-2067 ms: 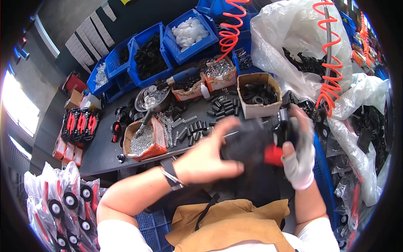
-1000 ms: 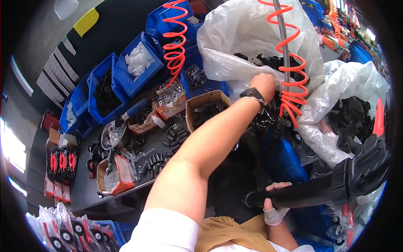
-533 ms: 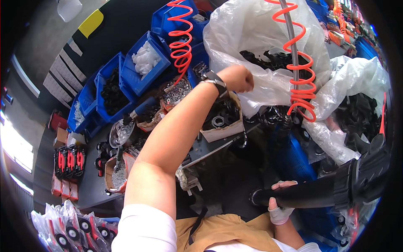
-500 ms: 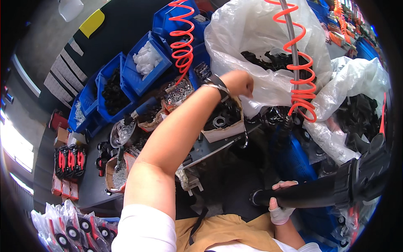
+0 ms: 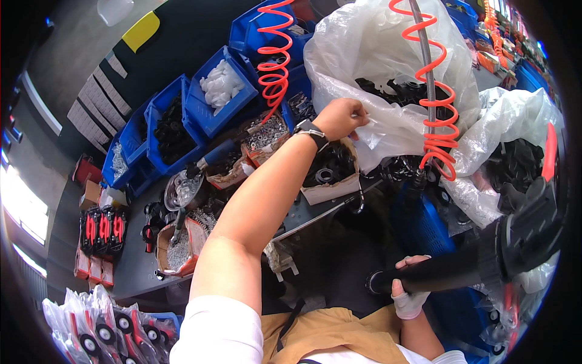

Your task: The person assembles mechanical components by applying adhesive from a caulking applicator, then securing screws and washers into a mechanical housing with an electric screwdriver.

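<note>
Reaching across the bench, my left hand (image 5: 341, 119) pinches the near edge of a large clear plastic bag (image 5: 339, 57); folds in the film spread from the fingertips. Black parts (image 5: 403, 92) lie inside the bag. Below that hand is an open cardboard box (image 5: 330, 191) of black rings, partly hidden by my wrist. At the lower right, my right hand (image 5: 410, 294), in a partial white glove, grips a thick black tube (image 5: 439, 272) near its narrow end. The tube slopes up to the right into a wider black fitting with a red piece (image 5: 549, 151).
Blue bins (image 5: 221, 103) with white and black parts line the back of the bench. Red coiled air hoses (image 5: 438, 103) hang down in front of the bag. Another plastic bag (image 5: 521, 109) of black parts stands at right. Cartons of small hardware (image 5: 180, 247) sit left of my forearm.
My left fingers have come together on the bag's edge, drawing its film into folds. The tube's far end has tipped upward a little in my right hand. The whole view has shifted slightly.
</note>
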Tool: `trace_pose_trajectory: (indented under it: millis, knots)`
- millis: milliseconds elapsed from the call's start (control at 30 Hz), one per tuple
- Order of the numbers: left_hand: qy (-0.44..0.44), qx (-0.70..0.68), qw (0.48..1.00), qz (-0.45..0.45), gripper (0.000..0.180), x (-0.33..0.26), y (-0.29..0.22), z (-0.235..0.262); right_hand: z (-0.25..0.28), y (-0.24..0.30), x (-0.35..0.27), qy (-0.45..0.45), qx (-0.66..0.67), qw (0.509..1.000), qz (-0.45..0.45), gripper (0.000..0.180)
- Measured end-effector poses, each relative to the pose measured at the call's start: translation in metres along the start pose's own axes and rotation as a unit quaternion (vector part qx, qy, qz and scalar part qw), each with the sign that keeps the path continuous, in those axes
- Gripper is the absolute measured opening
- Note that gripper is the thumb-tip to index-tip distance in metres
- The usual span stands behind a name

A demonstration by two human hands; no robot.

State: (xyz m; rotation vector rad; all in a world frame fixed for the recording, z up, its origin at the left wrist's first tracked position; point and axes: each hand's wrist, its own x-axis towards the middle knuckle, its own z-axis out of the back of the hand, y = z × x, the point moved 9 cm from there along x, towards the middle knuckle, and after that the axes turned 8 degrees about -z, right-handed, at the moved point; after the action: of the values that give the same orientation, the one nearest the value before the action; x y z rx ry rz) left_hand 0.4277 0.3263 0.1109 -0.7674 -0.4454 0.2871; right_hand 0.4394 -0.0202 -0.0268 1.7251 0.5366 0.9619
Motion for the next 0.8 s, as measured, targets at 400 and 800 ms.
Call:
trace_pose_trajectory:
  millis: [400, 800]
  knots:
    - [-0.153, -0.251, 0.946, -0.135, 0.013, -0.067, -0.080, 0.030, 0.022, 0.026, -0.031, 0.035, -0.011, 0.998, 0.051, 0.108]
    - [-0.292, 0.323, 0.820, -0.370, 0.019, -0.125, -0.187, 0.040, 0.072, 0.065, -0.087, 0.239, 0.252, 0.920, -0.183, 0.105]
